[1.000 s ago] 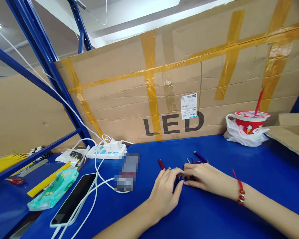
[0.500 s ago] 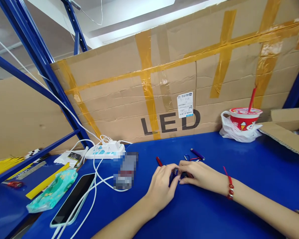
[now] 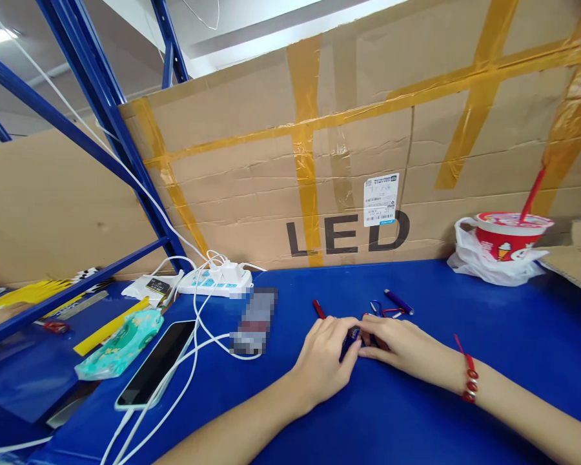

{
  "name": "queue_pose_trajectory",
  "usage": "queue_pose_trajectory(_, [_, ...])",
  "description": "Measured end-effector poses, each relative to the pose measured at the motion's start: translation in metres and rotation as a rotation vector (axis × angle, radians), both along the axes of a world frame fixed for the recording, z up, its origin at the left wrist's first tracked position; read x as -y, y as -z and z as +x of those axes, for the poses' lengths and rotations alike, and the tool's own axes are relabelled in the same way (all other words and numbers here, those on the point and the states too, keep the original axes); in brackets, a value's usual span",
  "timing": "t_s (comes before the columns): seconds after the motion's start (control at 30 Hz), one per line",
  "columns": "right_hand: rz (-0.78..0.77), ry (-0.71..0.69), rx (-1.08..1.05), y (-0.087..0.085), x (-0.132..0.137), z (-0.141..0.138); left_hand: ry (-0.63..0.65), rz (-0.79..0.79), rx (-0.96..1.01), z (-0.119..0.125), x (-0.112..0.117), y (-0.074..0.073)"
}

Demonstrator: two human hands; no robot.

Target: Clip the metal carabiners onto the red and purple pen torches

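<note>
My left hand point(image 3: 325, 360) and my right hand point(image 3: 401, 347) rest together on the blue table point(image 3: 513, 336), fingertips meeting over a small dark blue part point(image 3: 352, 336) pinched between them. Both hands have their fingers closed on it. A red pen-like piece point(image 3: 318, 309) lies just beyond my left hand. A purple pen-like piece point(image 3: 399, 301) and small blue and red rings point(image 3: 380, 309) lie just beyond my right hand. A red bead bracelet point(image 3: 468, 378) is on my right wrist.
A taped cardboard sheet marked LED point(image 3: 348, 194) stands behind the table. A red cup in a plastic bag point(image 3: 501, 248) sits at the right. To the left lie a white power strip point(image 3: 217, 281), a phone point(image 3: 157, 363) on cables, a teal pouch point(image 3: 120, 343) and blue shelf posts point(image 3: 106, 110).
The view has shifted slightly. My hands have stayed together on the small part, with only slight finger movement.
</note>
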State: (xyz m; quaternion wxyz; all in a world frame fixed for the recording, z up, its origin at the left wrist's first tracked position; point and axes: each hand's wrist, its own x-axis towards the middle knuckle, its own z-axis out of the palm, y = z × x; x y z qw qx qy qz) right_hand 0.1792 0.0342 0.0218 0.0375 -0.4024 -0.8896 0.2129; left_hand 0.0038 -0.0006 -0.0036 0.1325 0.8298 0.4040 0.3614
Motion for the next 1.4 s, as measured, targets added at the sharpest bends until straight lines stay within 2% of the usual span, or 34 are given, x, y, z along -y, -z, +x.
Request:
queue_pose_trajectory(0.57, [0.008, 0.019, 0.043, 0.000, 0.001, -0.001, -0.005, -0.033, 0.004, -0.003, -0.001, -0.003])
queue_pose_trajectory(0.77, [0.065, 0.055, 0.055, -0.004, 0.003, -0.002, 0.021, -0.046, 0.000, -0.002, -0.001, -0.004])
queue_pose_trajectory(1.03, [0.050, 0.088, 0.038, -0.008, 0.002, -0.003, 0.040, -0.019, -0.004, 0.000, -0.001, -0.003])
queue_pose_trajectory(1.23, [-0.001, 0.053, 0.074, -0.016, 0.000, 0.000, 0.051, -0.017, -0.006, -0.002, -0.002, -0.003])
queue_pose_trajectory(1.4, [0.049, 0.032, 0.097, -0.016, -0.001, 0.001, 0.041, -0.027, 0.007, -0.001, -0.002, -0.002])
